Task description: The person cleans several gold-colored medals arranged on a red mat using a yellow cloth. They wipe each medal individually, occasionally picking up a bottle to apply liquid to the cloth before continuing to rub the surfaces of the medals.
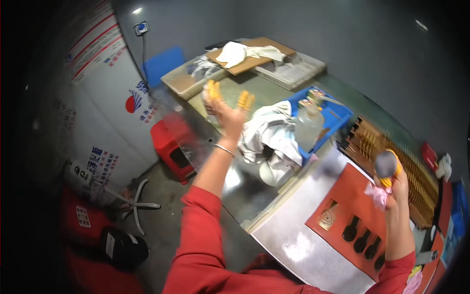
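Observation:
My left hand [229, 115] reaches out over the far left part of the bench, yellow covers on its fingertips. Its fingers are spread, and I see nothing gripped in it; motion blurs it a little. At the right, my right hand [399, 188] is closed round a round grey piece [386, 164] with a flat face, along with a crumpled pink cloth [377, 196]. Below it, a red mat [323, 215] bears several black spoon-shaped pieces [361, 240] in a row. A shiny, pale gold round piece [326, 219] lies at the mat's left.
A blue bin [338, 117] holds a clear pump bottle [309, 125]; white cloths [271, 130] lie beside it. A wooden rack [416, 188] with rows of gold-coloured pieces stands right. Behind are plastic trays [306, 73] and cardboard [249, 61]. A red stool [171, 142] stands left.

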`<state>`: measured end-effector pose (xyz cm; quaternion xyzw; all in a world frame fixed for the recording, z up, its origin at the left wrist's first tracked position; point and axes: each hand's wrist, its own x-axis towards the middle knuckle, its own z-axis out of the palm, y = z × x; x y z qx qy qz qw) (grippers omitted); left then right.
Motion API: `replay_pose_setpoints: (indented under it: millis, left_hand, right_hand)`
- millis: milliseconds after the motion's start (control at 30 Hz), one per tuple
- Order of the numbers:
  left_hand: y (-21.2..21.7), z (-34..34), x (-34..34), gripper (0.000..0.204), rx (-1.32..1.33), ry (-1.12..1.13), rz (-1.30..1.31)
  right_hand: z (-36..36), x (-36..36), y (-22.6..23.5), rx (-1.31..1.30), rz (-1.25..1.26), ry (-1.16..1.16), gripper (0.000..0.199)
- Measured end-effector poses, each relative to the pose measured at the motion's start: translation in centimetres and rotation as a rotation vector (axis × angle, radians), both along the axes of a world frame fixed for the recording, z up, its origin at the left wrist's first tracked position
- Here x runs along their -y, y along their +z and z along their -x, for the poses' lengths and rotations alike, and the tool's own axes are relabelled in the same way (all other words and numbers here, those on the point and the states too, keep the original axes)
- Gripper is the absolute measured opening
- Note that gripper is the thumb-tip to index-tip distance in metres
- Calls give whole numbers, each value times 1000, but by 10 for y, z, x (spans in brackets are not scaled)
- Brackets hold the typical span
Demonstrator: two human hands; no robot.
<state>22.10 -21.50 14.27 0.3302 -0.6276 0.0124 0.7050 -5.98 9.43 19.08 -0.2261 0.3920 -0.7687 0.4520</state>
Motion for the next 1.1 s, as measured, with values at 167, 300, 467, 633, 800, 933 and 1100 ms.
replay_pose_setpoints:
  millis: [167, 300, 467, 633, 800, 933, 1100]
  left_hand:
    - [23, -102, 144, 67, 173, 441, -223]
    - [22, -162, 221, 38, 377, 160, -683]
    - [33, -98, 167, 19, 674, 475, -454]
    - [106, -48, 126, 17, 559, 445, -370]
    - [181, 33, 90, 26, 699, 283, -55]
    - [195, 90, 109, 23, 629, -137, -263]
    - [150, 185, 79, 29, 604, -692, -554]
  right_hand:
    - [26, -100, -18, -27, -40, -147, 16]
    - [50, -152, -57, 80, 2, -198, 16]
    - [49, -207, -71, 26, -84, -503, 16]
    - [55, -233, -82, 45, -41, -554, 15]
    - [52, -250, -89, 94, -43, -538, 18]
    - [38, -258, -90, 66, -127, -614, 20]
    - [28, -322, -102, 24, -185, -777, 18]
